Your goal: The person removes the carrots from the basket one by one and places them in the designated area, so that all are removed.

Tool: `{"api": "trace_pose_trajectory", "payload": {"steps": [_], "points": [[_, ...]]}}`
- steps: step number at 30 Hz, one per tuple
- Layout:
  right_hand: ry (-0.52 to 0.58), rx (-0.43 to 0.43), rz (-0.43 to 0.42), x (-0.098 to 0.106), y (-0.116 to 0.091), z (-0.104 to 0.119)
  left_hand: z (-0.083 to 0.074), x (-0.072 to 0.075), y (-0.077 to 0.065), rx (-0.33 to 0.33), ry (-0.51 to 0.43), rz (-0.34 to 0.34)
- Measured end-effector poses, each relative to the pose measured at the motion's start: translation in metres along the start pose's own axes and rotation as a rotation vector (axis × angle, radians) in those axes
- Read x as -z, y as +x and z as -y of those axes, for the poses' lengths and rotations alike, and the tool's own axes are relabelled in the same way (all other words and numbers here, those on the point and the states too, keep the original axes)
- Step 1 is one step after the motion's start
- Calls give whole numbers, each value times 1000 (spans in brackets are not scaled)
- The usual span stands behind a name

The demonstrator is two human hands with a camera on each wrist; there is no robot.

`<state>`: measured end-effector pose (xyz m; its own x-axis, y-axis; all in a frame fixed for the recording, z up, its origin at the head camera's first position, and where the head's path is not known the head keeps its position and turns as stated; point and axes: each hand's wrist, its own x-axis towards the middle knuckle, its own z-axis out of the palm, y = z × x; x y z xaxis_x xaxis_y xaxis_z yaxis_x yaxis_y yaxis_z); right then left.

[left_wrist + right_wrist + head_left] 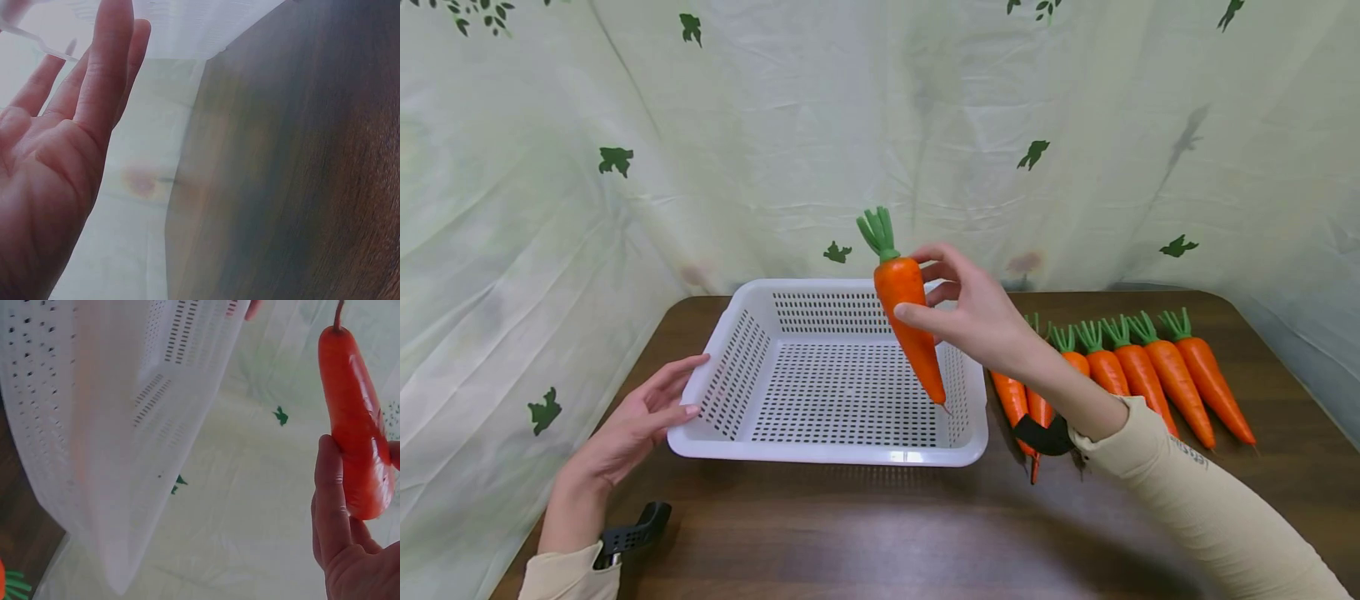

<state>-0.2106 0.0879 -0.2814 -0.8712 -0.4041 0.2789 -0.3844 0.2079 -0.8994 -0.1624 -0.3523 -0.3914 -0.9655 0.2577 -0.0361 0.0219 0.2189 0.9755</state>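
My right hand (pixel 966 304) pinches an orange carrot (pixel 912 321) with green stalks between thumb and fingers. It holds the carrot tilted over the right part of a white perforated basket (pixel 850 457), stalks up and tip down. In the right wrist view the carrot (pixel 356 419) is gripped near its thick end, beside the basket wall (pixel 106 437). At the basket's left rim, my left hand (pixel 640 417) touches the side with its fingertips and thumb. Its fingers (pixel 103 69) look fairly straight in the left wrist view.
Several more carrots (pixel 1142 379) lie in a row on the brown wooden table (pixel 820 533), right of the basket and partly hidden by my right forearm. A pale curtain with green leaf shapes (pixel 775 167) hangs behind the table and along its sides.
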Motion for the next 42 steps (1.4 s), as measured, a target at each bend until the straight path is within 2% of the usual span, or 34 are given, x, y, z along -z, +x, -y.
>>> {"api": "trace_pose_trajectory", "payload": {"steps": [6,13,23,34,42], "points": [[-9,10,-25,14,-13,-6,1,1,2,5,-2,-1],[31,-41,-17,29,-24,-17,-1,0,1,1,-3,0],[-63,-66,-43,44,-41,-33,-1,-1,1,0,1,4],[-148,-126,-92,65,-63,-50,-2,-1,0,14,-9,-6],[-184,-169,-128,83,-82,-64,-3,-2,0,-1,-33,13]]}}
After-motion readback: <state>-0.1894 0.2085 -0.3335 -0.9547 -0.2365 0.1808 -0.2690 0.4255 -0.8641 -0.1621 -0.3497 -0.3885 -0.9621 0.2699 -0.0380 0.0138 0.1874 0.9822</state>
